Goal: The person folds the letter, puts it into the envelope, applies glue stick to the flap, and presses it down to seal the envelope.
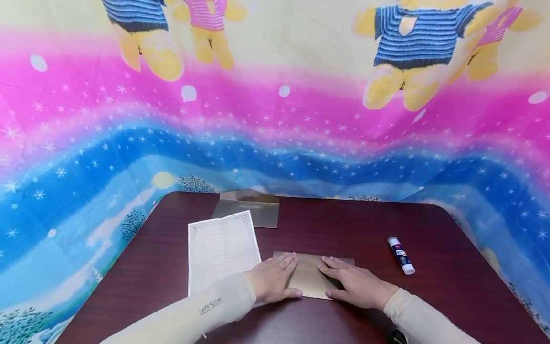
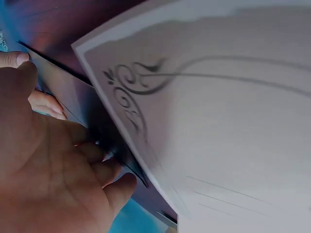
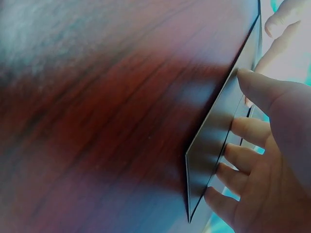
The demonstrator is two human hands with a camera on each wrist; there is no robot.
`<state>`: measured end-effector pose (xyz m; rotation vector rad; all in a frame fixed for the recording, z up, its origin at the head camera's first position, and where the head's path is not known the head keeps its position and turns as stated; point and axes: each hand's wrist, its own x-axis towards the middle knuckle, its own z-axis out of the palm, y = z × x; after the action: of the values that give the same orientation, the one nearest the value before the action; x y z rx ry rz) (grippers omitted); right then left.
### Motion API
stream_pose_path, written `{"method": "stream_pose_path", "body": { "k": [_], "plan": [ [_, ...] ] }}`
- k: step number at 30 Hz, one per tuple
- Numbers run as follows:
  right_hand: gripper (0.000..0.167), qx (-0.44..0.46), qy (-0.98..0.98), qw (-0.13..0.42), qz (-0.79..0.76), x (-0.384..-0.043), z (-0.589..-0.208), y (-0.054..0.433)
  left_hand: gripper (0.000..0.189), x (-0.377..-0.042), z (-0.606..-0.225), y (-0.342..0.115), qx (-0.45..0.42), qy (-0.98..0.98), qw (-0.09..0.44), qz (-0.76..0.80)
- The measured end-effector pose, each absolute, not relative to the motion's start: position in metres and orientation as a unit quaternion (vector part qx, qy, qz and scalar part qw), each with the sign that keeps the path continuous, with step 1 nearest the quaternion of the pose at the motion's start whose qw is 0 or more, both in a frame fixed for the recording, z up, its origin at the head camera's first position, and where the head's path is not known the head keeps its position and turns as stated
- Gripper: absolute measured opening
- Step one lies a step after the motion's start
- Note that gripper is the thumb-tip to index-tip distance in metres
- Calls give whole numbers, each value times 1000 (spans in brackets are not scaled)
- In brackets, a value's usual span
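A gold-brown envelope (image 1: 310,277) lies flat on the dark wood table, its long side towards me. Both hands rest on it with fingers extended: my left hand (image 1: 275,278) at its left end, my right hand (image 1: 360,283) at its right end. In the right wrist view, the fingertips of the right hand (image 3: 265,160) touch the envelope's (image 3: 206,150) surface near a flap edge. A letter sheet (image 1: 221,253) with ruled lines and a scrollwork border lies beside the left hand, its lower part hidden by that forearm.
Near the table's far edge, a second gold-brown envelope (image 1: 267,217) is partly covered by the sheet. A glue stick (image 1: 401,256) with a white cap lies to the right. Behind the table (image 1: 343,224) hangs a colourful printed cloth (image 1: 275,119).
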<state>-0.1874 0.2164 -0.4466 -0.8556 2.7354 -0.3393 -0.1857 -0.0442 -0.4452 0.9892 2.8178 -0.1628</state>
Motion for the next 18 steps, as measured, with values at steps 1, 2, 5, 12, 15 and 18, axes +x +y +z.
{"method": "stream_pose_path", "body": {
  "k": [1, 2, 5, 12, 15, 18],
  "plan": [
    [66, -294, 940, 128, -118, -187, -447, 216, 85, -186, -445, -46, 329, 940, 75, -55],
    [66, -293, 940, 130, -119, -187, -447, 216, 85, -186, -445, -48, 329, 940, 75, -56],
    [66, -291, 939, 134, -123, -187, -446, 216, 85, -186, -446, -53, 331, 939, 72, -58],
    [66, -293, 939, 132, -125, -188, -446, 216, 86, -187, -447, -59, 331, 939, 67, -62],
    [66, -292, 940, 126, -123, -188, -446, 215, 87, -188, -447, -59, 331, 939, 63, -64],
    [65, -293, 942, 114, -118, -189, -444, 212, 88, -187, -446, -58, 330, 940, 60, -64]
  ]
}}
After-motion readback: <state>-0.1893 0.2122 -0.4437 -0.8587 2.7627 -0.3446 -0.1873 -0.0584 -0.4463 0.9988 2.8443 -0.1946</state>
